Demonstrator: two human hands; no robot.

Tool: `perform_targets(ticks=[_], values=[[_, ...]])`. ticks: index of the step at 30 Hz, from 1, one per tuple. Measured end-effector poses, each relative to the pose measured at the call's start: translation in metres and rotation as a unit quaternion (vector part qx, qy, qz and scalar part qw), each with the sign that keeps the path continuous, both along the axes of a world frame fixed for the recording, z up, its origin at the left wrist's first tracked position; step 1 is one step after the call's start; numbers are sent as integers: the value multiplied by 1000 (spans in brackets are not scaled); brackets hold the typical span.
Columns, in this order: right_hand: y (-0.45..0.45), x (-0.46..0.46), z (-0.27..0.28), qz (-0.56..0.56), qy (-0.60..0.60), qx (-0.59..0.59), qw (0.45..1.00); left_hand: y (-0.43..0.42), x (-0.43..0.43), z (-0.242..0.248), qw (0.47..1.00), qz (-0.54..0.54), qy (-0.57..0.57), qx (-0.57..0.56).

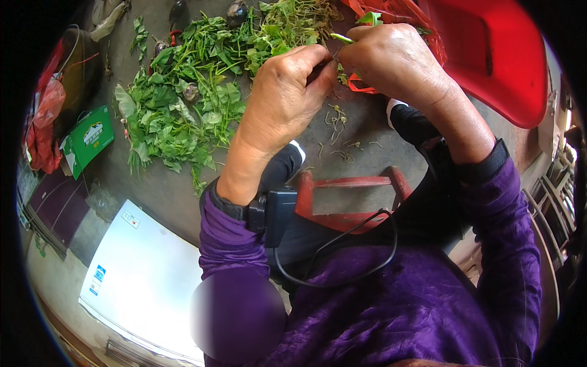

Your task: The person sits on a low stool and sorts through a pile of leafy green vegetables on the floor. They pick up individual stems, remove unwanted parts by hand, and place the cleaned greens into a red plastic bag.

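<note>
My right hand (390,64) is closed on a green leafy stem (341,38), whose pale end sticks out to the left and a leaf shows above the knuckles. Close beside it on the left is my left hand (293,87), thumb and forefinger pinched together; whether something thin is between them cannot be told. Beyond and left of both hands, heaps of green leafy stems (169,114) lie on the concrete floor. A yellowish pile of stringy trimmings (316,16) lies at the top. Thin peeled strands (337,120) are scattered on the floor below my hands.
A red plastic basin or chair (504,59) and a red plastic bag (399,11) are at the upper right. Dark eggplants (237,13) lie by the greens. A low red wooden stool (353,182) stands between my legs. Left are a green box (89,137) and a white appliance (142,275).
</note>
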State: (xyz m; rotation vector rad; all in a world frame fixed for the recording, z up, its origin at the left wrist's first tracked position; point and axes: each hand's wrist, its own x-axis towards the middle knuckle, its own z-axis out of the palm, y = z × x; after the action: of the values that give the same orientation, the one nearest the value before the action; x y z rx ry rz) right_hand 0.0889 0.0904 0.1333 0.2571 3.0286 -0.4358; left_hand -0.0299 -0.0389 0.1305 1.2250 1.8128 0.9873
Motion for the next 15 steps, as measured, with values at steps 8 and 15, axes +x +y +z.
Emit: perform_targets(ticks=[8,15], values=[[2,1,6,-6,10,-108,994,-1,6,-1,993,47,102,37],[-7,-3,6,-73,50,-263,961,2,10,-3,968,78,199,132]])
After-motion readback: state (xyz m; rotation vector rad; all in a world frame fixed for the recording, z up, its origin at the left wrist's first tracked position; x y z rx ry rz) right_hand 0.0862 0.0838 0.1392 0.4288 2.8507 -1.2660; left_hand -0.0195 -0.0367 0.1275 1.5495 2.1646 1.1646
